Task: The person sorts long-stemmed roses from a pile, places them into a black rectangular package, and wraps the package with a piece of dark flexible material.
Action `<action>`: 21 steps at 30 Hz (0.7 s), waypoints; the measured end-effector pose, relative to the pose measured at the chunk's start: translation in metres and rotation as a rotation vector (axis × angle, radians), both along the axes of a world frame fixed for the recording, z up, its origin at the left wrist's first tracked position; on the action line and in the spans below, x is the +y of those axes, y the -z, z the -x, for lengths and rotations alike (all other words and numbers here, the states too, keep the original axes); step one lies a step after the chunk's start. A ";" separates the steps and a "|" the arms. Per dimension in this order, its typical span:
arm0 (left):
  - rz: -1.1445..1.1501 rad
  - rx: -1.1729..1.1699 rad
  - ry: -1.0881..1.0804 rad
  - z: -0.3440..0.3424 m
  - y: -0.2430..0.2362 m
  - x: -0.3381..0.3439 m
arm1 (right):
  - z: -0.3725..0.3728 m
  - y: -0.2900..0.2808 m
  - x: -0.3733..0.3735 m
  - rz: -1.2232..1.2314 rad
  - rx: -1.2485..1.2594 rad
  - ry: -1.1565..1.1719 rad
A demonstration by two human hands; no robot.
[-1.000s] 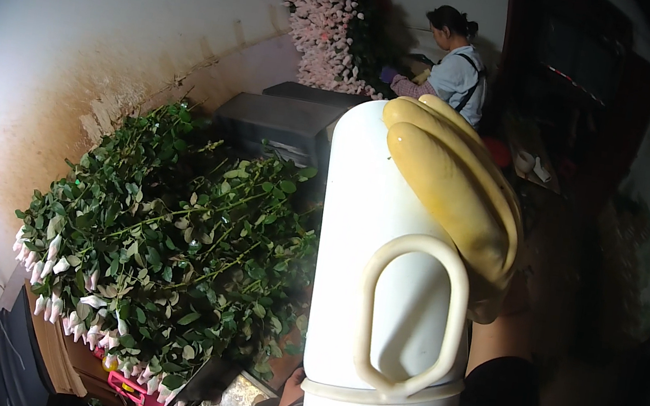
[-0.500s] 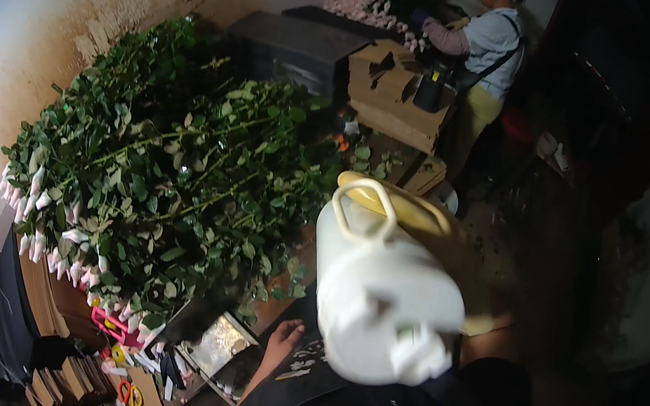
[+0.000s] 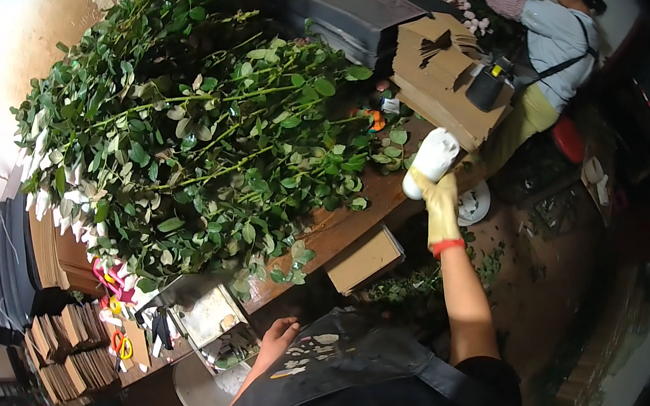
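Note:
A yellow glove with a red cuff covers my right hand (image 3: 440,204), which is stretched far forward. It grips the lower part of a white plastic bottle (image 3: 434,157), held at the table's edge just short of a cardboard stack. Whether the bottle touches the table I cannot tell. Low in front of my dark apron (image 3: 346,354) is my bare left hand (image 3: 279,337), its fingers loosely curled with nothing seen in them. Left of both hands, a large heap of leafy rose stems (image 3: 210,139) covers the wooden table (image 3: 379,198), with white-sleeved heads (image 3: 70,206) toward the left edge.
Flat cardboard (image 3: 441,66) bears a dark bottle (image 3: 488,85); dark boxes (image 3: 334,7) stand behind. Scissors (image 3: 122,345) and folded card pieces (image 3: 66,358) lie at lower left. A metal tray (image 3: 210,315) is near my left hand. A co-worker (image 3: 558,53) stands at far right.
My right hand has carried the white bottle away from close before me, out to the far table edge. My left hand stays low by the apron. The view has also shifted.

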State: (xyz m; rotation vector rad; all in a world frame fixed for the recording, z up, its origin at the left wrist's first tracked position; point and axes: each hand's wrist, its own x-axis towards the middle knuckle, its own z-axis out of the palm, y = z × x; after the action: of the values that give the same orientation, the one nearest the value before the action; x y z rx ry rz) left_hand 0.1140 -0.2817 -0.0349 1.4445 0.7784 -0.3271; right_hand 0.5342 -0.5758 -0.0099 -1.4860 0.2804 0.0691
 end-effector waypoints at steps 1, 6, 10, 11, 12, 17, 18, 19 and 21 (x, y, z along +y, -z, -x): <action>-0.003 0.007 -0.019 0.003 0.000 -0.005 | -0.022 -0.004 -0.003 0.256 0.013 -0.013; 0.013 0.154 -0.117 0.015 -0.002 -0.031 | -0.095 0.025 0.012 0.436 -0.069 0.095; 0.047 0.215 -0.287 0.028 -0.010 -0.046 | -0.118 0.051 0.040 0.250 -0.211 0.271; 0.002 0.221 -0.286 0.032 -0.013 -0.048 | -0.119 0.054 0.049 0.185 -0.256 0.313; 0.008 0.218 -0.317 0.036 -0.011 -0.051 | -0.122 0.053 0.054 0.118 -0.292 0.353; -0.046 0.224 -0.369 0.037 -0.037 -0.056 | -0.124 0.044 0.074 -0.068 -0.266 0.412; -0.025 0.225 -0.391 0.041 -0.033 -0.057 | -0.123 0.041 0.077 -0.057 -0.313 0.379; -0.059 0.236 -0.343 0.046 -0.029 -0.054 | -0.119 0.036 0.078 0.013 -0.243 0.381; -0.112 0.194 -0.289 0.054 -0.023 -0.045 | -0.118 0.037 0.068 0.058 -0.247 0.294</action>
State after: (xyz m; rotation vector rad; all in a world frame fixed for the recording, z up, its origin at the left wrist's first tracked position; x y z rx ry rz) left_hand 0.0604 -0.3272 -0.0114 1.3938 1.1646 -0.2054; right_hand 0.6522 -0.5082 -0.0473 -1.4795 0.2984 -0.3584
